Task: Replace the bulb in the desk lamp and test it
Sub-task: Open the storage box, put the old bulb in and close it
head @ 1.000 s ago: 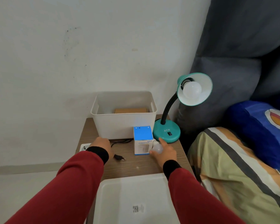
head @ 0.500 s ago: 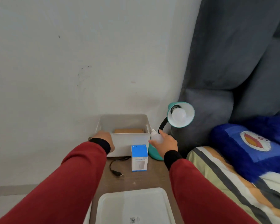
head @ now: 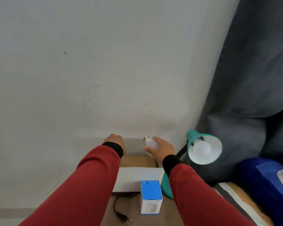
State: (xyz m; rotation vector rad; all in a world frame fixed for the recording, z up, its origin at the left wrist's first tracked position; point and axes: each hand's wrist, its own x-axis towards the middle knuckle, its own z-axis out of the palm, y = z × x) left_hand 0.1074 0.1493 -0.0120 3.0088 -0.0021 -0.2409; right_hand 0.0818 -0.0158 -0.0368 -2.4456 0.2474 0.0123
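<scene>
plug [head: 122,217]: 1, black, lies on the wooden table [head: 134,217] at the near edge, cord [head: 115,203] running back toward the bin
bulb box [head: 151,197]: 1, blue top, white front, upright on the table just in front of the bin
white bin [head: 137,178]: 1, open top, behind the box; 1 flat brown cardboard piece [head: 137,160] inside it
lamp base [head: 166,185]: teal, just right of the bin, mostly hidden by the right sleeve
sleeves: 2, red with black cuffs
left hand [head: 115,141]: over the bin's far left edge, knuckles toward camera, fingers curled; can't tell if it grips the rim
right hand [head: 162,148]: above the bin's far right side, fingers and thumb wrapped round the loose bulb
loose bulb [head: 151,142]: 1, white globe in the right hand, metal screw cap pointing up-left, clear of the bin and the lamp
lamp shade [head: 214,154]: 1, teal outside, white inside, right of the right hand, open face toward camera
fitted bulb [head: 202,148]: 1, white, seated in the shade, unlit
bulbs total: 2 – one held, one in the lamp
behind: white wall [head: 88,62]; grey cushions [head: 252,79] on the right
</scene>
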